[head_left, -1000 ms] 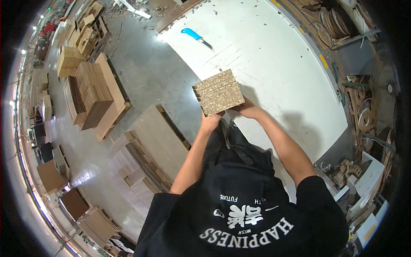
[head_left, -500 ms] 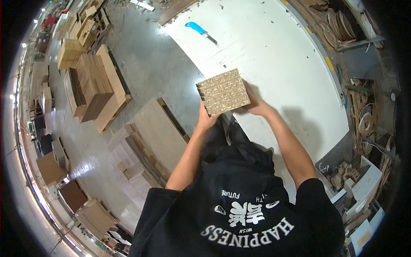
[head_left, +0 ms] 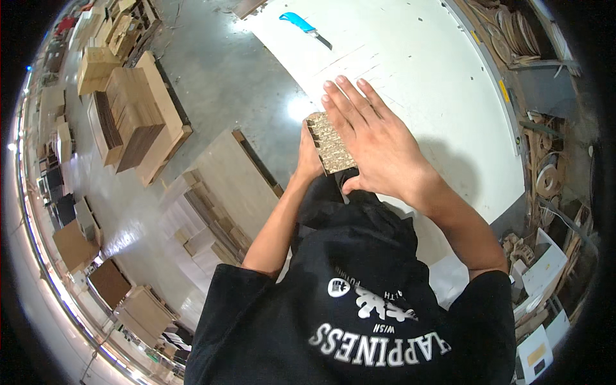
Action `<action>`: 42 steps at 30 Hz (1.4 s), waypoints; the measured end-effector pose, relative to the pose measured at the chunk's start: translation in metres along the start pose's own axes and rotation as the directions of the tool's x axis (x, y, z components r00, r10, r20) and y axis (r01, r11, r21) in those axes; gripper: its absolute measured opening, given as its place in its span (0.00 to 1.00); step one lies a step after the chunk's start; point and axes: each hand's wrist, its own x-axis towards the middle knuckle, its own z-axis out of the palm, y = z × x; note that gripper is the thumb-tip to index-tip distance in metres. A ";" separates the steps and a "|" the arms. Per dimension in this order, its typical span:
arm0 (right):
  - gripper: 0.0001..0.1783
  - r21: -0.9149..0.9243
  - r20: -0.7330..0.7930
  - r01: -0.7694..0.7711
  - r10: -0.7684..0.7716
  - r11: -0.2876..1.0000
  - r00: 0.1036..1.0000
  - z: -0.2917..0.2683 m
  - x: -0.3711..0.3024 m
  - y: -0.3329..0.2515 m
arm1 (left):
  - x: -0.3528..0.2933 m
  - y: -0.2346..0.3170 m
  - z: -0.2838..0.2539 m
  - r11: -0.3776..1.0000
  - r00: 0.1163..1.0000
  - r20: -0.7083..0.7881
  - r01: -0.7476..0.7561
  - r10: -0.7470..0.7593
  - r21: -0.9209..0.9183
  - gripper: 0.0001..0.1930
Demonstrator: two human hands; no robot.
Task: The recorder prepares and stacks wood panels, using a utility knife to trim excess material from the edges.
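A stack of particleboard pieces [head_left: 331, 146], with rough chip-textured edges facing up, stands over the near left edge of the white work table. My left hand [head_left: 309, 153] grips the stack along its left side; its fingertips are mostly hidden. Flat and outstretched, my right hand [head_left: 384, 144] lies over the right part of the stack, fingers slightly apart and pointing away from me. It covers much of the top; whether the whole palm presses on it I cannot tell. Farther off lies a blue-handled knife [head_left: 297, 22] with a dark blade, touched by neither hand.
The white table top [head_left: 443, 83] carries scratches and small chips, with a metal rail [head_left: 494, 70] along its right side. On the floor to the left are a pallet of stacked boards [head_left: 138, 115] and a nearer pile of panels [head_left: 224, 186]. Offcuts [head_left: 542, 263] crowd the lower right.
My right hand has left the stack's right side and now lies flat over its top. My left hand still holds the left side. The view has shifted slightly.
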 end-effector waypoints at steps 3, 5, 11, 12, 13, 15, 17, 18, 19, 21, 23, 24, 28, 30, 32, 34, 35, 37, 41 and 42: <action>0.62 -0.038 -0.003 -0.005 0.005 0.999 1.000 0.010 0.006 0.002 | -0.004 -0.022 -0.010 0.999 1.000 0.004 -0.030 0.030 0.024 0.37; 0.52 0.049 -0.053 -0.014 0.016 0.999 0.998 0.014 0.005 0.005 | 0.001 -0.036 -0.015 0.996 0.997 0.021 -0.074 0.073 0.046 0.38; 0.32 0.064 -0.183 -0.011 0.022 0.998 0.983 0.020 0.000 0.009 | 0.069 0.009 -0.097 0.506 0.900 0.421 -0.418 0.116 0.755 0.39; 0.32 0.052 -0.174 -0.004 0.013 0.999 0.985 0.017 0.001 0.007 | 0.097 0.008 -0.112 0.495 0.932 0.350 -0.347 0.091 0.797 0.36; 0.31 0.066 -0.200 -0.004 0.017 0.998 0.980 0.014 0.001 0.006 | 0.130 0.017 -0.116 0.450 0.930 0.309 -0.367 0.199 0.814 0.35; 0.30 0.063 -0.211 0.017 -0.003 0.998 0.977 0.012 0.007 0.004 | 0.208 0.031 -0.121 0.301 0.868 0.253 -0.401 0.428 0.865 0.33; 0.33 0.117 -0.162 0.009 0.010 0.993 0.987 0.014 0.011 0.003 | 0.279 0.029 -0.128 0.131 0.799 0.341 -0.457 0.495 0.880 0.35; 0.33 0.112 -0.148 0.067 -0.050 0.991 0.988 0.013 0.015 0.001 | 0.307 0.015 -0.136 0.122 0.795 0.354 -0.466 0.493 0.876 0.35; 0.37 0.133 -0.134 0.031 -0.013 0.991 0.991 0.013 0.017 -0.003 | 0.326 -0.001 -0.144 0.083 0.848 0.358 -0.420 0.392 0.904 0.35; 0.50 0.093 -0.084 -0.061 0.069 0.994 0.994 0.018 0.005 0.003 | 0.341 0.020 -0.111 0.036 0.868 0.483 -0.490 0.118 0.871 0.30; 0.50 0.085 -0.077 -0.028 0.035 0.996 0.996 0.015 0.004 0.000 | 0.328 0.023 -0.116 0.074 0.886 0.420 -0.440 0.196 0.895 0.17; 0.49 0.073 -0.089 -0.065 0.071 0.995 0.993 0.017 0.007 -0.002 | 0.318 0.019 -0.118 0.067 0.900 0.368 -0.392 0.235 0.917 0.14; 0.49 0.113 -0.130 -0.057 0.072 0.992 0.989 0.017 0.007 -0.002 | 0.220 -0.001 -0.102 0.711 0.927 -0.147 -0.156 0.345 0.685 0.21; 0.51 0.161 -0.240 0.007 0.032 0.987 0.970 0.016 0.007 -0.001 | 0.163 0.014 -0.098 0.896 0.941 -0.337 0.122 0.033 0.427 0.23; 0.52 0.185 -0.203 0.007 0.031 0.983 0.979 0.008 0.009 0.001 | 0.107 0.039 -0.087 0.981 0.878 -0.451 0.191 -0.160 0.023 0.23; 0.53 0.203 -0.165 0.009 0.025 0.979 0.986 0.008 0.007 0.005 | 0.056 0.101 -0.069 0.951 0.823 -0.484 0.206 -0.296 -0.231 0.23; 0.54 0.181 -0.201 0.024 0.013 0.983 0.980 0.009 0.007 0.005 | 0.034 0.124 -0.065 0.922 0.817 -0.483 0.144 -0.316 -0.360 0.23; 0.54 0.130 -0.221 0.031 -0.001 0.991 0.975 0.010 0.004 0.005 | 0.007 0.139 -0.058 0.883 0.810 -0.490 0.070 -0.322 -0.465 0.23; 0.54 0.115 -0.232 0.051 -0.023 0.992 0.972 0.016 0.003 0.007 | -0.019 0.155 -0.045 0.902 0.846 -0.434 0.120 -0.311 -0.414 0.24; 0.54 0.131 -0.245 0.054 -0.020 0.990 0.969 0.017 0.002 0.008 | -0.022 0.160 -0.042 0.899 0.866 -0.387 0.145 -0.317 -0.412 0.24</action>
